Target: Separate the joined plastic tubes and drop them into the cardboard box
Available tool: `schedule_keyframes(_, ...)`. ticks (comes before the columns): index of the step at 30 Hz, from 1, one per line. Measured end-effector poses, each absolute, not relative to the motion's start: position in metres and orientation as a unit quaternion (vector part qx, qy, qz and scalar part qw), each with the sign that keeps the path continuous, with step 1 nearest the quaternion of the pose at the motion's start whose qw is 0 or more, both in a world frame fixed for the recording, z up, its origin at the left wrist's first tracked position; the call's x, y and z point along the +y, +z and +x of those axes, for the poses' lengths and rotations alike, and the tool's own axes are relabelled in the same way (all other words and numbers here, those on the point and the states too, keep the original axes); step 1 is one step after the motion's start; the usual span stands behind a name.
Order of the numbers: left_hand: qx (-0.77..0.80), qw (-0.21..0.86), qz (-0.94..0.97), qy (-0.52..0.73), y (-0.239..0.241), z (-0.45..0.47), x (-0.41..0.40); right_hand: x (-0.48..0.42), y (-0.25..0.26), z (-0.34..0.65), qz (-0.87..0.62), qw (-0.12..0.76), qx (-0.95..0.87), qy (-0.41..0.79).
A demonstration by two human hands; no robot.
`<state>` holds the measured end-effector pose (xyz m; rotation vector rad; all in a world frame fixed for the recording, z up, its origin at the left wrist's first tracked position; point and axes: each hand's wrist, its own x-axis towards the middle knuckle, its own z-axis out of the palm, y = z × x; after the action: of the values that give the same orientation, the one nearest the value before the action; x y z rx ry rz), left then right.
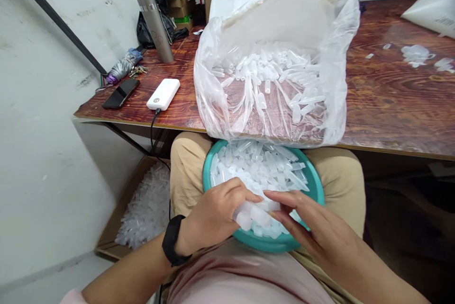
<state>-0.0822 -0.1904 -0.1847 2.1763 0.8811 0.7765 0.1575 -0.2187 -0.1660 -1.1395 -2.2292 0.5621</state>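
Note:
A teal basin (317, 185) rests on my lap, heaped with translucent white plastic tubes (249, 166). Over its near side, my left hand (220, 211) is closed around several of these tubes, their rounded ends (250, 216) showing below the fingers. My right hand (302, 214) meets it from the right, thumb and fingers pinching the other end of the held tubes. Beyond the basin, a clear plastic bag (208, 86) lies open on the table, more loose tubes (265, 65) spread inside it. My palms and the inner fingers of the left hand are hidden.
On the wooden table (391, 105) lie a white power bank (163, 94) with a cable, a black phone (121, 93), keys (138, 71), a folded umbrella (122, 65) and a steel flask (156, 24). A cardboard box (106, 237) full of similar pieces stands on the floor at left.

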Motion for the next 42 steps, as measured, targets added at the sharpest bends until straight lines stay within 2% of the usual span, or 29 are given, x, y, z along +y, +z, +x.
schedule_keyframes(4, 0.339, 0.319, 0.839, 0.283, -0.185, -0.081, -0.194, -0.227, -0.172, 0.161, -0.483, 0.273, -0.799, 0.233)
schedule_keyframes(16, 0.340, 0.340, 0.834, 0.272, -0.181, -0.086, -0.205, -0.234, -0.179, 0.150, -0.468, 0.268, -0.809, 0.232)
schedule_keyframes(21, 0.360, 0.329, 0.825, 0.287, -0.183, -0.091, -0.213, -0.242, -0.186, 0.136, -0.427, 0.317, -0.819, 0.215)
schedule_keyframes(25, 0.347, 0.220, 0.868, 0.277, -0.187, -0.094, -0.223, -0.247, -0.188, 0.121, -0.521, 0.294, -0.702, 0.387)
schedule_keyframes(27, 0.356, 0.220, 0.864, 0.280, -0.189, -0.098, -0.228, -0.248, -0.189, 0.118, -0.519, 0.264, -0.673, 0.456)
schedule_keyframes(29, 0.384, 0.275, 0.831, 0.295, -0.190, -0.105, -0.231, -0.248, -0.189, 0.116, -0.479, 0.271, -0.721, 0.421)
schedule_keyframes(31, 0.413, 0.329, 0.792, 0.307, -0.191, -0.112, -0.234, -0.247, -0.190, 0.115, -0.425, 0.303, -0.786, 0.332)
schedule_keyframes(33, 0.430, 0.342, 0.778, 0.304, -0.191, -0.119, -0.237, -0.246, -0.192, 0.112, -0.389, 0.325, -0.818, 0.273)
schedule_keyframes(38, 0.434, 0.364, 0.768, 0.298, -0.191, -0.130, -0.244, -0.244, -0.196, 0.105, -0.384, 0.285, -0.841, 0.253)
schedule_keyframes(42, 0.432, 0.371, 0.770, 0.287, -0.193, -0.131, -0.251, -0.245, -0.193, 0.098, -0.344, 0.283, -0.842, 0.306)
